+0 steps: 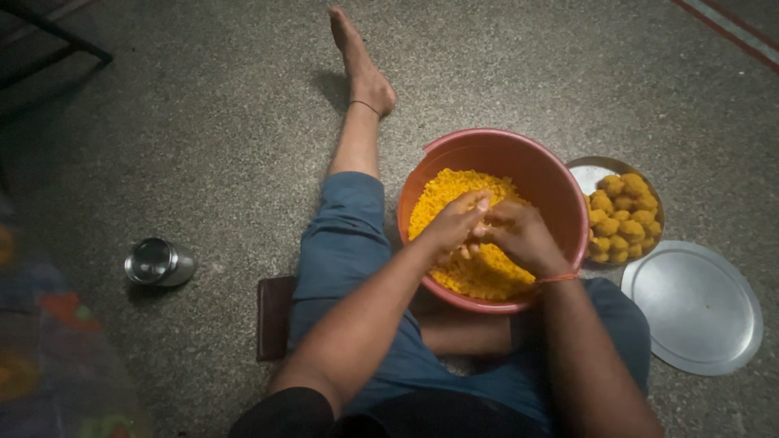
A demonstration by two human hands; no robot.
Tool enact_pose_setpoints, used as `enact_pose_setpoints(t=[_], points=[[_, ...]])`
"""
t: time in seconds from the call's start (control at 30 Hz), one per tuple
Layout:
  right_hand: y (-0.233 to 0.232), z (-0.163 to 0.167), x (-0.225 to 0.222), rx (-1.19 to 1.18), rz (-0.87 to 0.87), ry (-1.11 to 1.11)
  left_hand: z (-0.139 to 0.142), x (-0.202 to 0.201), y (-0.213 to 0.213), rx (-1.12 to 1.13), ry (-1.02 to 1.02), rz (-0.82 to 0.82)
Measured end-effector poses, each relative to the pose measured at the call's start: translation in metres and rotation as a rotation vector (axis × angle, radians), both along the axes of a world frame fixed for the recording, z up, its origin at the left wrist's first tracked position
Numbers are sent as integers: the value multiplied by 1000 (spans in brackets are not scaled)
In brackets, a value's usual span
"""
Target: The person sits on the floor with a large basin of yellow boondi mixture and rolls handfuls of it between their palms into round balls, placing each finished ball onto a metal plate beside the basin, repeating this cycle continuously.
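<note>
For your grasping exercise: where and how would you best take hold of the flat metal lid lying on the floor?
Grip the metal lid at its thin rim, coming from its far right edge. It lies flat on the floor, so fingers must slip under that edge; its left side sits close to the bowl of yellow balls.

**Floor layout, seated position**

Tub [519, 162] on the floor [203, 146] between the person's legs; loose mixture [450, 191] in it; both hands, left hand [454, 223] and right hand [519, 235], over the mixture, touching; bowl [588, 174] of balls [623, 215] just right of the tub; lid [696, 308] nearer, right of the bowl; cup [158, 262] well left; flat block [274, 316] beside the left thigh.
</note>
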State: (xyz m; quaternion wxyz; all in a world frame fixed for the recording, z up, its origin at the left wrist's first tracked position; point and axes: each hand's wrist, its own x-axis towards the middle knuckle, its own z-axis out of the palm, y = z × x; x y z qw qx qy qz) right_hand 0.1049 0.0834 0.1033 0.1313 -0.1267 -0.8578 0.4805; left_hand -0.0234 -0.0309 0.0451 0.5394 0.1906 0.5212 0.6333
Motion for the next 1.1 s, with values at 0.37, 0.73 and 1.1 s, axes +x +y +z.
enact_pose_setpoints(t=[0.37,0.73,1.1], points=[[5,-10,1,-165,-87,47,-12,2,2,366,-96,86],[22,-31,1,190,-278,18,-15,-14,2,183,-114,302],[15,-3,3,164,-366,-111,-5,-13,1,172,46,358]])
